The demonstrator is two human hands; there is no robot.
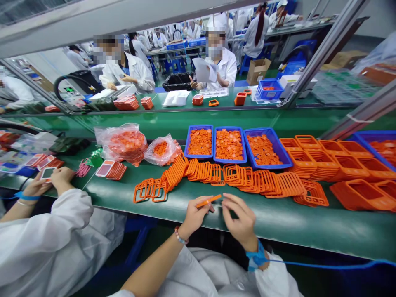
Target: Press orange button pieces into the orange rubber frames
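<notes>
Edge-on between the fingers of my left hand [197, 214] is an orange plastic frame [209, 201], tilted up to the right just above the green bench. My right hand [239, 216] hovers by the frame's right end, its fingers bent and apart, with nothing visible in them. Whether its fingertips touch the frame is hard to make out. Beyond my hands lies a long row of overlapping orange frames [262, 182]. Behind that row stand blue bins of small orange pieces: a left bin [199, 156], a middle bin [230, 161] and a right bin [269, 166].
Stacked orange frames [321, 163] fill the right side. Plastic bags [122, 144] of orange parts sit left of the bins. A co-worker's hands [62, 179] hold a device at far left. A blue cord [324, 266] runs right from my wrist. People sit across the bench.
</notes>
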